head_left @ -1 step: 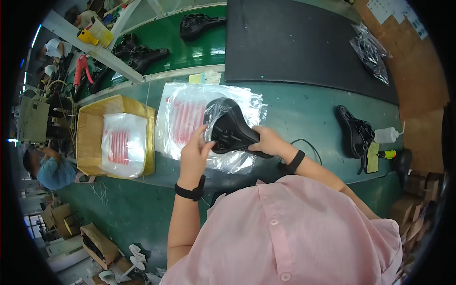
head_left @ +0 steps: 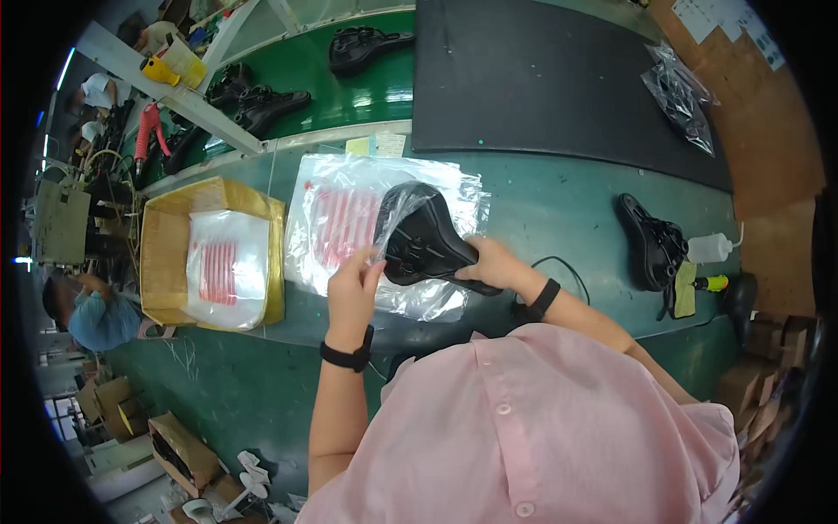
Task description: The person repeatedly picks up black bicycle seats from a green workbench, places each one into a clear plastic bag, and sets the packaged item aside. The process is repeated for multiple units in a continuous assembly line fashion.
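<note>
A black bicycle saddle (head_left: 428, 243) is held underside up over a pile of clear plastic bags, its rails showing. The wide rear end sits inside a clear plastic bag (head_left: 403, 203), while the narrow nose points toward me at the right. My right hand (head_left: 491, 265) is closed around the nose. At the saddle's left side, my left hand (head_left: 353, 284) pinches the bag's edge between thumb and fingers. Beneath lie the flat plastic bags (head_left: 327, 196) with red print, partly covered by the saddle.
A gold-coloured bin (head_left: 278, 262) holding printed bags stands left. Another saddle (head_left: 646, 240), a squeeze bottle (head_left: 711, 248) and a yellow-green cloth (head_left: 684, 293) are at right. Behind lies a black mat (head_left: 559, 87) bearing a bagged item (head_left: 681, 96). More saddles (head_left: 358, 48) rest on a green surface beyond.
My left hand has shifted very slightly left with the bag's edge in its fingers. The saddle and my right hand stay almost in place.
</note>
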A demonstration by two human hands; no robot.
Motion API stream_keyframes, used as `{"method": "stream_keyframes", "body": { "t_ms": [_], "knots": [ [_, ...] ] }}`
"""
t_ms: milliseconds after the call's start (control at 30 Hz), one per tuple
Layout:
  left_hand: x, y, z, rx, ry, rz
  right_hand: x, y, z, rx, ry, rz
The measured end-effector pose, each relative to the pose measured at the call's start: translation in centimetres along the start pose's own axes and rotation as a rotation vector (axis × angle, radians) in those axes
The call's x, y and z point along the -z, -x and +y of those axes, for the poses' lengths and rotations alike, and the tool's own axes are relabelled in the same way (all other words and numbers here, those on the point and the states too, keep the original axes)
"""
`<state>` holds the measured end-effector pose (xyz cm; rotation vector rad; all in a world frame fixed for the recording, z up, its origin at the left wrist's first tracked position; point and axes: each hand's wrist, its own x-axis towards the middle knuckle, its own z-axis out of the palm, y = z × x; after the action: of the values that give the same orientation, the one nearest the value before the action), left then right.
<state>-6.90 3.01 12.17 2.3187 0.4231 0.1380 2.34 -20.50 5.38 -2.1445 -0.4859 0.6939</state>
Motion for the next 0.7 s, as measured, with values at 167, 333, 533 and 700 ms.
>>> {"method": "stream_keyframes", "body": {
  "t_ms": [167, 333, 533, 700],
  "knots": [
    [-3.9, 0.0, 5.1, -0.704, 0.171, -0.212, -1.6, 0.9, -2.1, 0.001, 0.199, -0.017],
    [-7.7, 3.1, 7.4, -0.883, 0.184, -0.429, -0.8, 0.2, -1.8, 0.144, -0.119, -0.065],
    [-1.6, 4.2, 3.7, -0.081, 0.589, -0.782, 1.6, -1.1, 4.8, -0.375, -0.88, 0.383],
    [-4.7, -0.7, 0.7, -0.109, 0.487, -0.596, 16.5, -5.2, 7.2, -0.23, -0.863, 0.599]
  ]
}}
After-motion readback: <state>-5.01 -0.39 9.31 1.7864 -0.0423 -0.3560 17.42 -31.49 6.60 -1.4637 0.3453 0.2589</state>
